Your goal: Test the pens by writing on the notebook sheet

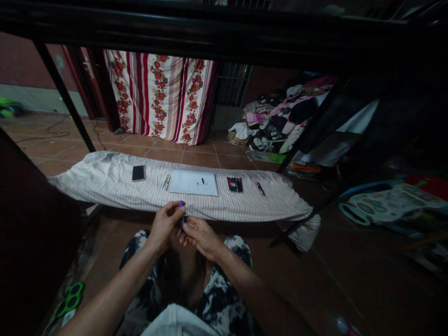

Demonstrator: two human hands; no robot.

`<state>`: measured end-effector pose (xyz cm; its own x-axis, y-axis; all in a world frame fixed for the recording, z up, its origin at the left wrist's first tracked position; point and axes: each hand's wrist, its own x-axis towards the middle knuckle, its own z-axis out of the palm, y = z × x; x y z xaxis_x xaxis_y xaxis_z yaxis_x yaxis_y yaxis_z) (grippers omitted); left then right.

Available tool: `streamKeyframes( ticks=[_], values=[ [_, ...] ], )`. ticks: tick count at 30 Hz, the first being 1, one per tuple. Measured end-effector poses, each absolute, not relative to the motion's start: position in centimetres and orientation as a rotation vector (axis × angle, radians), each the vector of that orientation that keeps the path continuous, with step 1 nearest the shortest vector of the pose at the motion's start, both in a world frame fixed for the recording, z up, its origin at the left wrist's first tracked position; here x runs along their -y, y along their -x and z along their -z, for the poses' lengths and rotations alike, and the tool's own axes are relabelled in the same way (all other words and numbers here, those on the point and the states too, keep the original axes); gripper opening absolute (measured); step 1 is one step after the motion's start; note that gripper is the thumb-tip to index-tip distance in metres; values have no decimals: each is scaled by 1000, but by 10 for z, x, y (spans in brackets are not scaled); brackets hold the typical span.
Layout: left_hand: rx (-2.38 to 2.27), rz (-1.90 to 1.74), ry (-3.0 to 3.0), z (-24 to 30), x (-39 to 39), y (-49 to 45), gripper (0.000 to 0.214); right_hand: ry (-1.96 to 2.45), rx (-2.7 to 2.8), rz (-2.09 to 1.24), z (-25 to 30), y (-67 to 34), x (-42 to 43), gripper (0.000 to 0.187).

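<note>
My left hand (167, 221) and my right hand (196, 234) meet above my lap, both pinched on a thin pen with a purple cap (182, 211). The left fingers grip the purple end, the right fingers hold the dark barrel below it. Just beyond them lies a striped cloth-covered board (115, 189). On it sit a white spiral notebook (193, 182), a black phone (138, 172), two pens (166, 181) left of the notebook, a set of dark markers (234, 184) and another pen (259, 187) to the right.
A floral striped curtain (161, 95) hangs at the back. A heap of clothes (276, 121) lies at the back right. Green scissors (71, 298) rest on the floor at lower left. A colourful plastic toy (388, 205) sits right. Dark metal bars (63, 95) frame the view.
</note>
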<state>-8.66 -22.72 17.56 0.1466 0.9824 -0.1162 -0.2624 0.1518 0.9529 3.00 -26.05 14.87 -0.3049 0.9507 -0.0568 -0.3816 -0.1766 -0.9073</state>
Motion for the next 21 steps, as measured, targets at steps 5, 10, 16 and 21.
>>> streamKeyframes(
  ticks=[5, 10, 16, 21],
  values=[
    [-1014, -1094, -946, -166, 213, 80, 42, 832, 907, -1745, -136, -30, 247, 35],
    [-1056, -1142, -1029, -146, 174, 69, 43, 972, 907, -1732, -122, -47, 214, 39],
    [-1034, -1313, -1434, -103, 109, 49, 28, 1445, 917, -1381, -94, -93, 137, 31],
    [-1020, -1350, -1535, -72, 70, 24, 23, 1687, 778, -1143, -73, -135, 65, 14]
  ],
)
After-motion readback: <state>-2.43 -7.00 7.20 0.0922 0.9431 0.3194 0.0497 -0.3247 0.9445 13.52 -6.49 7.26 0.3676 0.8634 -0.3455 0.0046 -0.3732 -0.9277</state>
